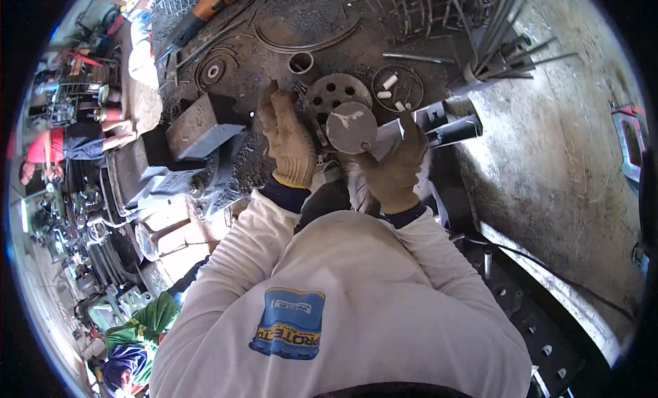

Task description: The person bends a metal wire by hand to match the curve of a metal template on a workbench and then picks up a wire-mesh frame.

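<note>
A round grey metal disc (351, 127) with a small hole near its lower right edge overlaps a perforated round metal plate (338, 90) with several holes. My right hand (397, 168), in a brownish work glove, is at the disc's lower right. Its thumb lies by the disc's edge, and its fingers stretch upward, apart from the thumb. To the left of the plate is my left hand (289, 134), in a tan knitted glove, with fingers extended and nothing visible in it. A short open metal cylinder (301, 64) stands just beyond the left fingertips.
An orange-and-black power tool (202, 18) lies at the far left, near curved metal strips (308, 48). White pieces (386, 86) sit inside a wire ring. Thin rods (483, 62) stand bundled at right. A metal block (200, 127) is at left; another person (72, 144) appears beyond.
</note>
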A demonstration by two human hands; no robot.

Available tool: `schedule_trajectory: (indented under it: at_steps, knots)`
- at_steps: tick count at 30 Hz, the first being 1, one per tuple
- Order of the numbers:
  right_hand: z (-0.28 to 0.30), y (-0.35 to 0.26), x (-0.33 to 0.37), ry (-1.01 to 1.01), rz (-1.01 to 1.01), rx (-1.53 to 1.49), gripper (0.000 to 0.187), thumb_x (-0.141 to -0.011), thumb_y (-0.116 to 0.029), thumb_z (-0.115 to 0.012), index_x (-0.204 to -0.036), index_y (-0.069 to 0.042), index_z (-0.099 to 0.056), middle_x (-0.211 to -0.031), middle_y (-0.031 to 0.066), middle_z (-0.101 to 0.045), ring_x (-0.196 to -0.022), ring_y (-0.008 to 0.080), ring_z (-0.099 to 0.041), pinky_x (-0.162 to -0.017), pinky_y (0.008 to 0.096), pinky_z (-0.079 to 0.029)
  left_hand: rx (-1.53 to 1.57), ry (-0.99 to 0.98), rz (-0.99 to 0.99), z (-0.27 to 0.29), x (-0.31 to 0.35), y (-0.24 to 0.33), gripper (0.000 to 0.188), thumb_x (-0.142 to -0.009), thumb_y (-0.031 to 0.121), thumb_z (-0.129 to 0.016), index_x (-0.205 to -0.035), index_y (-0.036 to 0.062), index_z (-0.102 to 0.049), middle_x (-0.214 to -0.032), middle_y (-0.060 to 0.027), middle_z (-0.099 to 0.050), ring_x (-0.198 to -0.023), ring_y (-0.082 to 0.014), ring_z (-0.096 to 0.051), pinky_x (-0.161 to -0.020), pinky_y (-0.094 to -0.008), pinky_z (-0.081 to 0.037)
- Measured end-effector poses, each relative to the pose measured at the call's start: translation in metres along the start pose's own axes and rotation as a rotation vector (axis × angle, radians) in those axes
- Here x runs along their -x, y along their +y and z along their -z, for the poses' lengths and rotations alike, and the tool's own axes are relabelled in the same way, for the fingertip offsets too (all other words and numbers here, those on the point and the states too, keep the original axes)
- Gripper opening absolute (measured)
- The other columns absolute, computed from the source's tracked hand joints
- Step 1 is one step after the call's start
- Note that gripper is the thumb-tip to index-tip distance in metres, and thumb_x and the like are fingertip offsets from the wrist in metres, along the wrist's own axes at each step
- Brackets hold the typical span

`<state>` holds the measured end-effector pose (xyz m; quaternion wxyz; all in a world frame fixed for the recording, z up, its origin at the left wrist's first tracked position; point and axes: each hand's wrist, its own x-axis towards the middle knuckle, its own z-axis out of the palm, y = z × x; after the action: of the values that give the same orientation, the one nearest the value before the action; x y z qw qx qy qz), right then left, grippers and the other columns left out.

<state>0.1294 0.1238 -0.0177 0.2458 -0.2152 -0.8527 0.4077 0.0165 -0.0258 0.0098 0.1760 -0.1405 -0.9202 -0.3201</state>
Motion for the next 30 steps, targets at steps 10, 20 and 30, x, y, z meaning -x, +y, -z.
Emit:
schedule_trajectory:
  at_steps: [10,20,30]
  knots:
    - [-0.009,-0.003,-0.002,-0.503,-0.606,-0.798,0.031,-0.096,-0.029,-0.057,-0.100,0.000,-0.067,-0.085,0.0087,-0.069,-0.080,0.0182,-0.063,-0.072,0.0338,-0.049,0.211,-0.005,0.026,0.003,0.000,-0.012,0.056,-0.086,0.007,-0.063,-0.138,0.0028,-0.041,-0.122,-0.0227,-0.058,-0.113,-0.0392,-0.057,-0.096,-0.0426,-0.047]
    - [-0.044,0.026,-0.008,-0.239,-0.383,-0.443,0.029,-0.094,-0.025,-0.053,-0.106,-0.001,-0.065,-0.086,0.0068,-0.066,-0.074,0.0181,-0.062,-0.067,0.0304,-0.049,-0.061,0.044,0.011,-0.003,0.015,0.003,0.053,-0.085,0.011,-0.062,-0.135,0.0041,-0.046,-0.124,-0.0260,-0.057,-0.113,-0.0415,-0.056,-0.094,-0.0463,-0.047]
    - [0.025,-0.015,-0.030,-0.008,0.316,0.332,0.090,-0.066,-0.045,-0.082,-0.138,-0.006,-0.048,-0.137,0.0199,-0.050,-0.129,0.0379,-0.045,-0.103,0.0522,-0.037,0.229,0.089,0.362,-0.032,0.006,-0.006,0.041,-0.095,0.017,-0.048,-0.135,0.0073,-0.042,-0.129,-0.0261,-0.052,-0.113,-0.0458,-0.056,-0.093,-0.0491,-0.048]
